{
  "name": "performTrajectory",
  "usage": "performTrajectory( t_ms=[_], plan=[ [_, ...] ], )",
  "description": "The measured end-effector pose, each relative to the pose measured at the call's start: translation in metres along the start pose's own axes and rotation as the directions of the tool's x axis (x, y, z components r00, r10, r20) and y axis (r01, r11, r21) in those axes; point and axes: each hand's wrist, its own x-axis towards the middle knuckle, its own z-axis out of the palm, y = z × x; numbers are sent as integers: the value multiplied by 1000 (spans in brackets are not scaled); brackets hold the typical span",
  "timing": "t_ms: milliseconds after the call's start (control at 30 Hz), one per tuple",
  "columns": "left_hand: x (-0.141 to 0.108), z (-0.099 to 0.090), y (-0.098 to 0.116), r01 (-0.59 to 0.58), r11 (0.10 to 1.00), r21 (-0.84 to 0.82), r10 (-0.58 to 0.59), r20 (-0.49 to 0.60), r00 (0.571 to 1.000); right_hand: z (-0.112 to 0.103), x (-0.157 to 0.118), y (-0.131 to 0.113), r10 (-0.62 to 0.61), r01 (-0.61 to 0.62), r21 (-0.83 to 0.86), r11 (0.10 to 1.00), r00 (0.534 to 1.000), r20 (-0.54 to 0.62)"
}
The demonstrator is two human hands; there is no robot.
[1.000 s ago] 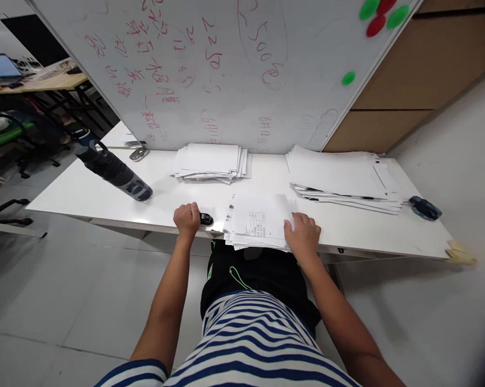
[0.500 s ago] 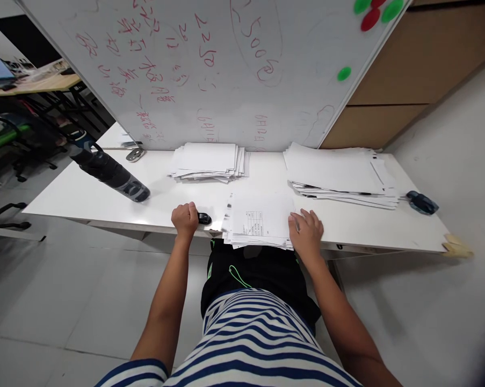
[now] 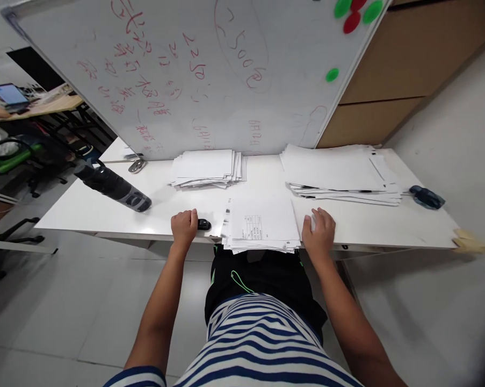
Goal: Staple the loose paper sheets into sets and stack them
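My left hand [image 3: 185, 228] is closed in a fist at the table's front edge. A small black object with a rounded end [image 3: 204, 224] sticks out from its right side; the rest is hidden by the fist, so its kind is unclear. My right hand [image 3: 319, 232] lies on the table with its fingers loosely bent and apart, holding nothing. Between the hands is a stack of papers [image 3: 262, 220], its top sheet printed with a small table. The stack's near edge overhangs the table edge, and my right hand is just beside its right edge.
Behind lie a left paper pile [image 3: 205, 164] and a larger right pile [image 3: 331, 167], below a whiteboard [image 3: 226, 118]. A dark bottle [image 3: 115, 187] and a computer mouse [image 3: 136, 165] stand left on the white table [image 3: 85, 209]. A dark bluish item [image 3: 426, 198] lies far right.
My right hand has moved slightly right, off the edge of the middle paper stack. My left hand stays closed beside the black object. The camera view has shifted a little.
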Motion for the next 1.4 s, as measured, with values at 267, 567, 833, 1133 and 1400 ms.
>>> performTrajectory(
  t_ms=[267, 567, 833, 1133, 1400],
  plan=[
    [25, -28, 19, 25, 987, -161, -23, 14, 1000, 4, -2, -5, -13, 14, -38, 999, 1000, 13],
    [127, 1, 69, -54, 997, -48, 59, 109, 992, 3, 0, -8, 34, -32, -71, 997, 999, 34],
    [168, 31, 86, -115, 991, 74, 94, 242, 966, 2, 3, -12, 56, -51, -108, 993, 997, 47],
    [178, 27, 75, -106, 983, 151, 63, 267, 962, 1, 3, -13, 64, -59, -106, 993, 997, 47],
    [182, 26, 67, 52, 998, 31, -59, 303, 951, 1, 3, -13, 73, -67, -121, 990, 996, 46]
  ],
)
